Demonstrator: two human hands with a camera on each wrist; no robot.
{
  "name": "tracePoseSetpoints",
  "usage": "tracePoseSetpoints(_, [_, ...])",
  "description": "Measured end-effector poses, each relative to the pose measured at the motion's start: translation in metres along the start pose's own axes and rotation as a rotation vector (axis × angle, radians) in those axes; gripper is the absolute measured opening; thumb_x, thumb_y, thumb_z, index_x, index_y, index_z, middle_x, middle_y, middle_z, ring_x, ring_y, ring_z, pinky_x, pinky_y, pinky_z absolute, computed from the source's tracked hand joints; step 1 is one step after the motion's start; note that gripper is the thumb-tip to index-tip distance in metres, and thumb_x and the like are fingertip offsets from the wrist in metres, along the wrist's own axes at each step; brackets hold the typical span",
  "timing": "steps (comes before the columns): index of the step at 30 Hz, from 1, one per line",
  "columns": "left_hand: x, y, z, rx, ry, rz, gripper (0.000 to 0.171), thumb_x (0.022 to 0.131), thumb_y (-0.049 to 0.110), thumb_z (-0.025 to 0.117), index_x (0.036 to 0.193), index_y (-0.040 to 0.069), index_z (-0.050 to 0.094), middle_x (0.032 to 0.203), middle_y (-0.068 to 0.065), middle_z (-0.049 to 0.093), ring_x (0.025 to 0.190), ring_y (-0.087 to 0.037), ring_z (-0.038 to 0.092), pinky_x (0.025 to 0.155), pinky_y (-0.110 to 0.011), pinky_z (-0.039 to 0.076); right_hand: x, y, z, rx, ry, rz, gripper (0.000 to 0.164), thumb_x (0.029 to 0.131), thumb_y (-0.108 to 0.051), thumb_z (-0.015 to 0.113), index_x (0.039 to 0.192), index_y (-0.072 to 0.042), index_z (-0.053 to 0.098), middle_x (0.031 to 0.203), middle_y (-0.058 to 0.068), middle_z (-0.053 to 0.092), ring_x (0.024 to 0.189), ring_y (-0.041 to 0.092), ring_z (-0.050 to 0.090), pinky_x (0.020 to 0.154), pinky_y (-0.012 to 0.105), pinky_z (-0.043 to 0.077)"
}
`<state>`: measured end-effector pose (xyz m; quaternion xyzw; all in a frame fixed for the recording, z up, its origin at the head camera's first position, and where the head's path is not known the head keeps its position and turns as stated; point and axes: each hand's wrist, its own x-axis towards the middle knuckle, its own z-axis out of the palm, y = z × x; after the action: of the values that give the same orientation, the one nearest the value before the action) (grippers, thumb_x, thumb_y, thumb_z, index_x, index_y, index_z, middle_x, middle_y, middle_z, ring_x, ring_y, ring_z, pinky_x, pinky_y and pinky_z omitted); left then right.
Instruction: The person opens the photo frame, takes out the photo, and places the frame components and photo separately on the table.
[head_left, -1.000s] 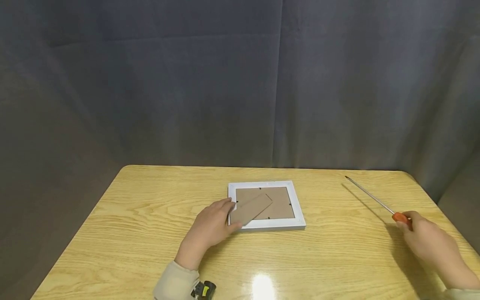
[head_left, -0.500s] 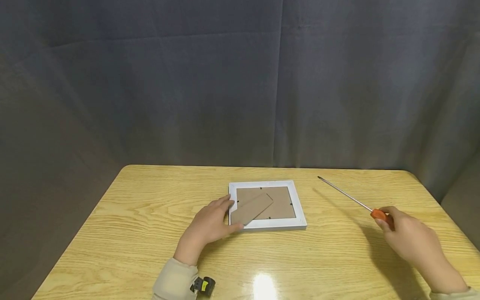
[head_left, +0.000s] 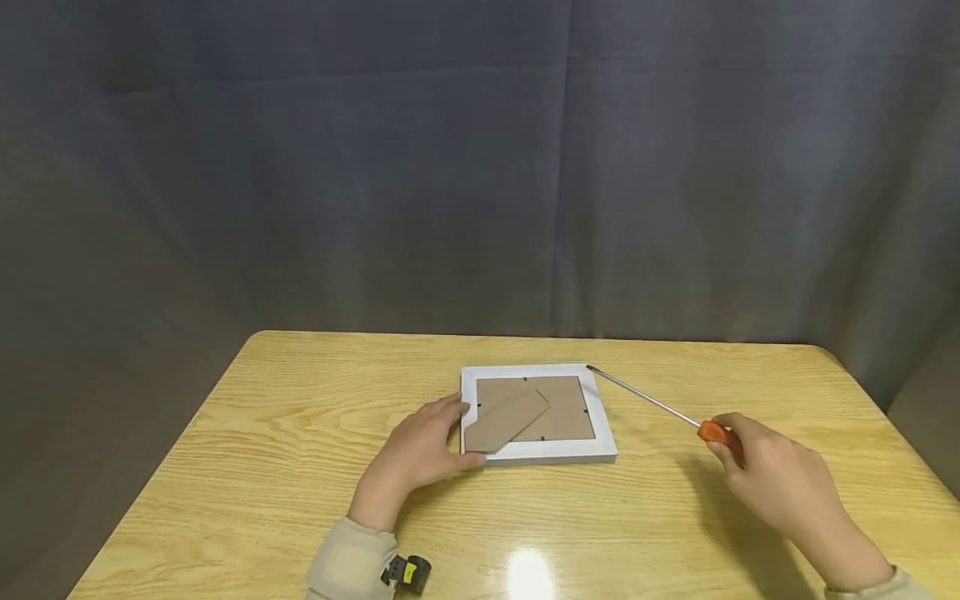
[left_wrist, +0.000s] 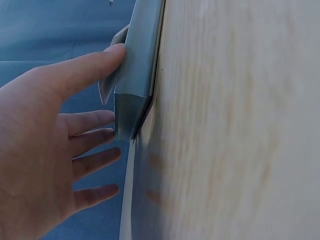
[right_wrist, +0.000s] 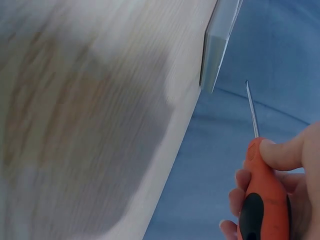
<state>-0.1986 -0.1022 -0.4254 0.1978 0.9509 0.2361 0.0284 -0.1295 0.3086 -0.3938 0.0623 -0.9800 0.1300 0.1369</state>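
A white picture frame [head_left: 540, 451] lies back side up on the table, with a brown backing board [head_left: 562, 421], small dark tabs and a slanting stand leg [head_left: 510, 419]. My left hand [head_left: 418, 446] rests at its left end, thumb on the near edge and fingers spread along the left side. In the left wrist view the thumb touches the frame's edge [left_wrist: 141, 50] and the fingers are nearly straight. My right hand [head_left: 780, 477] grips the orange handle of a screwdriver [right_wrist: 267, 205]. Its metal shaft points left, and the tip overlaps the frame's far right corner in the head view.
The wooden table [head_left: 262, 467] has rounded far corners. Behind it hangs a dark curtain [head_left: 405, 192] that also closes in both sides. A small black device with a yellow mark [head_left: 408, 574] sits at the left wrist.
My right hand has moved left with the screwdriver, bringing its tip from beyond the frame's right side to the far right corner. The left hand has stayed on the frame.
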Motion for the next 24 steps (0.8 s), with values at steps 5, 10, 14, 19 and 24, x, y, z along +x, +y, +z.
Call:
tracePoseSetpoints(5, [0.003, 0.003, 0.003, -0.008, 0.007, 0.017, 0.081, 0.081, 0.048, 0.078, 0.143, 0.004, 0.051, 0.155, -0.013, 0.038, 0.140, -0.035, 0.038, 0.109, -0.054, 0.036, 0.001, -0.005, 0.002, -0.011, 0.017, -0.024, 0.020, 0.092, -0.021, 0.069, 0.108, -0.008, 0.067, 0.073, -0.003, 0.061, 0.056, 0.014, 0.048, 0.044, 0.037, 0.038])
tracePoseSetpoints(10, [0.004, 0.005, 0.004, 0.011, 0.003, 0.015, 0.081, 0.081, 0.049, 0.077, 0.144, 0.005, 0.050, 0.155, -0.013, 0.039, 0.139, -0.035, 0.039, 0.110, -0.053, 0.036, 0.003, -0.012, 0.007, -0.014, 0.072, -0.065, 0.016, 0.090, -0.020, 0.070, 0.103, -0.011, 0.068, 0.073, -0.003, 0.064, 0.055, 0.013, 0.051, 0.045, 0.041, 0.041])
tracePoseSetpoints(14, [0.004, 0.005, 0.004, 0.007, 0.004, 0.018, 0.081, 0.081, 0.048, 0.078, 0.144, 0.004, 0.050, 0.154, -0.014, 0.040, 0.139, -0.035, 0.040, 0.109, -0.053, 0.036, 0.006, -0.019, 0.010, -0.023, 0.065, -0.095, 0.017, 0.088, -0.019, 0.071, 0.103, -0.010, 0.069, 0.075, -0.004, 0.063, 0.057, 0.011, 0.050, 0.047, 0.040, 0.042])
tracePoseSetpoints(19, [0.005, 0.006, 0.004, 0.015, 0.002, 0.016, 0.080, 0.082, 0.048, 0.078, 0.143, 0.004, 0.050, 0.154, -0.014, 0.040, 0.138, -0.035, 0.040, 0.109, -0.053, 0.036, 0.011, -0.032, 0.014, -0.018, 0.040, -0.119, 0.020, 0.087, -0.016, 0.073, 0.105, -0.008, 0.069, 0.076, -0.006, 0.059, 0.060, 0.011, 0.047, 0.049, 0.037, 0.042])
tracePoseSetpoints(24, [0.006, 0.008, 0.003, 0.025, 0.000, 0.015, 0.079, 0.082, 0.047, 0.077, 0.143, 0.004, 0.051, 0.153, -0.015, 0.040, 0.138, -0.035, 0.040, 0.110, -0.053, 0.036, 0.016, -0.045, 0.021, -0.015, 0.071, -0.157, 0.019, 0.085, -0.016, 0.074, 0.102, -0.008, 0.070, 0.079, -0.004, 0.063, 0.060, 0.013, 0.051, 0.050, 0.041, 0.046])
